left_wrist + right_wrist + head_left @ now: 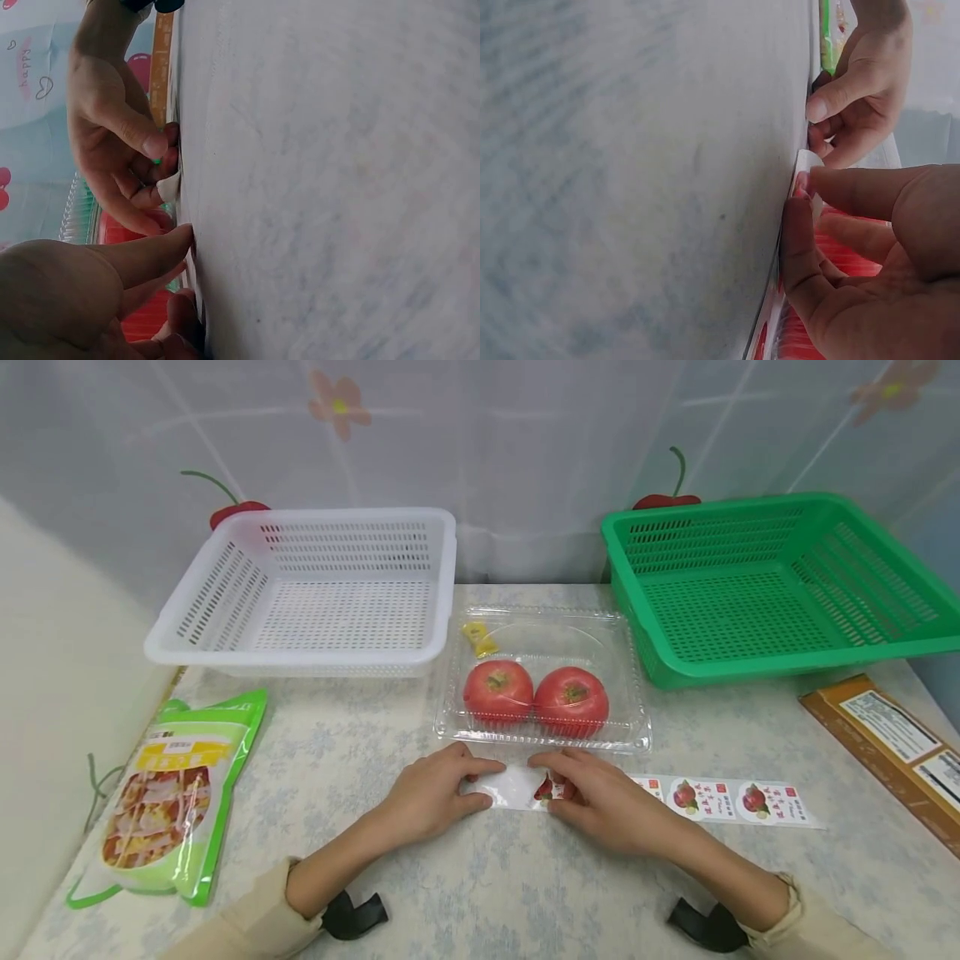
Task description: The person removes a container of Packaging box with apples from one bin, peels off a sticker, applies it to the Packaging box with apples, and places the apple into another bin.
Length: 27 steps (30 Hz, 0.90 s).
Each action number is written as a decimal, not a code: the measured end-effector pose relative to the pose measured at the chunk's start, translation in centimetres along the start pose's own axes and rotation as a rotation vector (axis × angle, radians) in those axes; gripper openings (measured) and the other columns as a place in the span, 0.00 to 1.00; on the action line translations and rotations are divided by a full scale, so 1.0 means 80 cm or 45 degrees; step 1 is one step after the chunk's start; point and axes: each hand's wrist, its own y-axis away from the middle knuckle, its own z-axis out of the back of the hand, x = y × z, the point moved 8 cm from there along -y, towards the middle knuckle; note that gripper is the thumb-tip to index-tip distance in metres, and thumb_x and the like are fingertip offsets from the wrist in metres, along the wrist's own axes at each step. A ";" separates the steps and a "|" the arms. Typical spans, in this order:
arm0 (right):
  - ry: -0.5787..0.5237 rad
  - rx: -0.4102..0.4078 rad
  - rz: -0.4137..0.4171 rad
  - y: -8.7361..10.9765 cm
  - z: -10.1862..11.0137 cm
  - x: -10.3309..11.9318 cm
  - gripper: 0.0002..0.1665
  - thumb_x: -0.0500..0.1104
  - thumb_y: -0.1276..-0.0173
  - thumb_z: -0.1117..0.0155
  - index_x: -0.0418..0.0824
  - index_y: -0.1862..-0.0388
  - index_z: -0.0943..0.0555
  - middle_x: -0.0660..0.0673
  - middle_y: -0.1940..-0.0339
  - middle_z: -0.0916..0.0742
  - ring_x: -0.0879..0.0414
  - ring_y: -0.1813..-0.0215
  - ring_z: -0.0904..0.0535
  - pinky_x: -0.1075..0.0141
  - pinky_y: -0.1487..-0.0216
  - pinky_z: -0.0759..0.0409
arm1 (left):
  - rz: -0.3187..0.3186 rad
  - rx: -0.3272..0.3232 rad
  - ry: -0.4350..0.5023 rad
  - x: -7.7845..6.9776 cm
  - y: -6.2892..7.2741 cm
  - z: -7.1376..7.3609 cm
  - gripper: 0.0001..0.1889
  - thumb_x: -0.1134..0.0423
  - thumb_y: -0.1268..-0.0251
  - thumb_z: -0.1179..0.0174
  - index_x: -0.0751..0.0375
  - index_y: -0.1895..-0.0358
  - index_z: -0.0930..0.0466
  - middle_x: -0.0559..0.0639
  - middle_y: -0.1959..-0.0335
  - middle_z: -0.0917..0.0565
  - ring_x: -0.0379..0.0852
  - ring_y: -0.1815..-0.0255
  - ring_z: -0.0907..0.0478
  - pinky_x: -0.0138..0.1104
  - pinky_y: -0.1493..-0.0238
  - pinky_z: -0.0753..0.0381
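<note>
A strip of fruit stickers [705,799] lies on the table, its left part bare backing [513,787]. My left hand [435,789] holds the strip's left end, thumb by the near edge and index finger by the far edge. Between the thumb and fingers of my right hand [600,797] is a fruit sticker [805,174], its edge lifted and curled up from the backing. Just behind the strip, a clear plastic box [633,727] with its lid down holds two tomatoes [498,692] [572,703]. How far the sticker is peeled under the right hand is hidden.
A white basket [300,658] stands at the back left and a green basket [720,672] at the back right. A green food bag [168,810] lies at left, a brown package [892,752] at right. On the clear box is a small yellow piece [480,639].
</note>
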 end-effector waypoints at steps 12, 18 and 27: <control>0.119 -0.110 -0.007 -0.004 0.004 0.001 0.09 0.31 0.40 0.31 0.42 0.62 0.14 0.59 0.72 0.23 0.63 0.68 0.29 0.67 0.65 0.27 | 0.017 0.016 -0.025 -0.002 0.000 -0.001 0.21 0.58 0.39 0.30 0.48 0.41 0.17 0.45 0.61 0.24 0.39 0.73 0.32 0.34 0.73 0.31; 0.123 -0.118 -0.060 0.000 0.004 0.000 0.10 0.29 0.42 0.32 0.44 0.67 0.17 0.58 0.71 0.24 0.63 0.68 0.30 0.66 0.65 0.27 | 0.005 0.026 -0.047 -0.003 0.000 -0.002 0.21 0.58 0.40 0.30 0.48 0.42 0.16 0.44 0.62 0.25 0.38 0.73 0.32 0.34 0.74 0.31; 0.056 -0.135 -0.028 0.006 0.004 0.001 0.16 0.31 0.41 0.31 0.51 0.71 0.24 0.58 0.68 0.26 0.61 0.64 0.30 0.66 0.63 0.27 | -0.015 0.041 -0.064 -0.006 0.001 -0.002 0.21 0.57 0.41 0.29 0.48 0.42 0.16 0.44 0.62 0.25 0.38 0.74 0.33 0.34 0.76 0.32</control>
